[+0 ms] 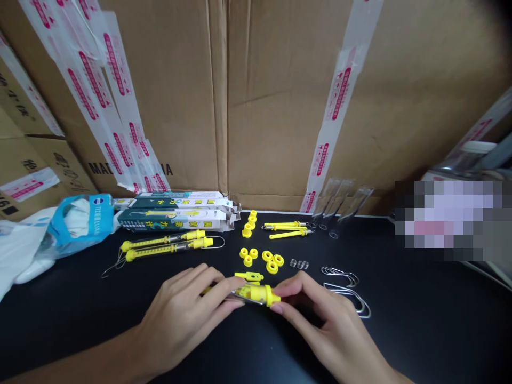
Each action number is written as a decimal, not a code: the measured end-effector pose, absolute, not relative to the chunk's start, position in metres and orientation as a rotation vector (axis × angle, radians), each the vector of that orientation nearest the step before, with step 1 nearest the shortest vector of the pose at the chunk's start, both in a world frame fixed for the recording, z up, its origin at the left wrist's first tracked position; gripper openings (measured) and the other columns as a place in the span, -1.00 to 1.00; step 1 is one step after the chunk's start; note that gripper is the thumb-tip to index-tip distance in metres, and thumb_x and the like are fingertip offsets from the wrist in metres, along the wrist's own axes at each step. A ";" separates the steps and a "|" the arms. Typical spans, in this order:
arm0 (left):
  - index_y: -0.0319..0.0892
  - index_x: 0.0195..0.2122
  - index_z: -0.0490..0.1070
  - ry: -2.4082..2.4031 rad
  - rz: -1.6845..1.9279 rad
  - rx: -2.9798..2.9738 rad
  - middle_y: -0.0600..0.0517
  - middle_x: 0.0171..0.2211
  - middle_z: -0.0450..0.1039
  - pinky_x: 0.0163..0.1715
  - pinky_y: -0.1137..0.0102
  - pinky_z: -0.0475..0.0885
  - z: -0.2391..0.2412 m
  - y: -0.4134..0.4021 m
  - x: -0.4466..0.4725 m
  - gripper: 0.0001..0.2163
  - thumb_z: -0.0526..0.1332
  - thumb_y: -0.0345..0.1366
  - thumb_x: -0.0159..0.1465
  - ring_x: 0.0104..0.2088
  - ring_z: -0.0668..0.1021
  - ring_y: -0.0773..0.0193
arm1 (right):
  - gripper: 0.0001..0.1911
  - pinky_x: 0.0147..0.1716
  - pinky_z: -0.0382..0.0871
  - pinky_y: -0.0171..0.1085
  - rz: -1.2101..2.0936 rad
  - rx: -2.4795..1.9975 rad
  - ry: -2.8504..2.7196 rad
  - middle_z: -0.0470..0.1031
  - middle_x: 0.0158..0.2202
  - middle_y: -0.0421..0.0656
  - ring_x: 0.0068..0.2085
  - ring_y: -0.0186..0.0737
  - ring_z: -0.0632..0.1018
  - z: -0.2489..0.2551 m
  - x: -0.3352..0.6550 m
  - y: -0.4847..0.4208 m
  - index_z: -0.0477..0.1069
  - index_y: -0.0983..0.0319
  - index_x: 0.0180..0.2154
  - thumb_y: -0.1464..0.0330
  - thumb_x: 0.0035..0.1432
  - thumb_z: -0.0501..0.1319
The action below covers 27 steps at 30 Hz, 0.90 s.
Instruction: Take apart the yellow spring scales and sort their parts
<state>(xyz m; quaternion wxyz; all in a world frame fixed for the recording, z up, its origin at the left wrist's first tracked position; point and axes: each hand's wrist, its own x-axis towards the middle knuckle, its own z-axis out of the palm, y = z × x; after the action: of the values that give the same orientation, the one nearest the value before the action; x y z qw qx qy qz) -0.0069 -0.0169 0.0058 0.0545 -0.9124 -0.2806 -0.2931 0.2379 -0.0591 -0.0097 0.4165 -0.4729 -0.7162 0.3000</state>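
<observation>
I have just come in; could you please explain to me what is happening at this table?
A person's left hand grips a yellow-and-clear tube, while the right hand pinches its yellow end. On the dark table, beyond the hands, lie loose yellow rings, small coils, clear tubes and bent wire pieces. Farther left, two yellow devices with wire hooks lie in front of green-and-white boxes.
</observation>
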 end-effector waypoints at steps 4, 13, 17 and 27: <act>-0.12 -0.02 0.45 -0.854 -0.882 -2.746 0.07 -0.30 0.53 -0.34 0.33 0.44 0.006 -0.016 -0.007 -0.83 0.12 -0.25 0.46 -0.36 0.56 0.23 | -0.95 -0.31 0.52 -0.39 0.753 -1.167 -1.804 0.59 -0.30 -0.27 -0.34 -0.33 0.62 -0.007 0.238 -0.059 0.42 0.13 -0.20 0.33 0.29 0.26; -0.11 -0.03 0.45 -0.814 -0.916 -2.774 0.09 -0.29 0.55 -0.34 0.35 0.44 0.006 -0.016 -0.007 -0.85 0.13 -0.26 0.46 -0.37 0.56 0.25 | -0.90 -0.18 0.55 -0.36 0.675 -1.079 -1.731 0.58 -0.23 -0.24 -0.21 -0.30 0.63 -0.013 0.241 -0.058 0.38 0.12 -0.27 0.34 0.26 0.30; -0.12 -0.06 0.45 -0.826 -0.919 -2.758 0.10 -0.30 0.57 -0.35 0.33 0.46 0.006 -0.018 -0.007 -0.83 0.11 -0.24 0.47 -0.37 0.58 0.23 | -0.92 -0.29 0.56 -0.42 0.723 -1.116 -1.806 0.59 -0.26 -0.27 -0.33 -0.35 0.64 -0.013 0.242 -0.057 0.42 0.12 -0.18 0.35 0.28 0.28; -0.12 -0.06 0.46 -0.818 -0.926 -2.769 0.11 -0.32 0.56 -0.39 0.34 0.48 0.005 -0.018 -0.007 -0.83 0.12 -0.23 0.46 -0.39 0.58 0.25 | -0.92 -0.18 0.57 -0.36 0.551 -1.060 -1.803 0.59 -0.22 -0.21 -0.20 -0.26 0.64 -0.010 0.243 -0.058 0.40 0.12 -0.22 0.37 0.26 0.29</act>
<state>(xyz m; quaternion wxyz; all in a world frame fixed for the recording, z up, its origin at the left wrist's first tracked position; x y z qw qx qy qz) -0.0072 -0.0180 0.0045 0.0548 -0.9118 -0.2693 -0.3051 0.2428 -0.0578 -0.0096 0.4702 -0.4324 -0.7359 0.2247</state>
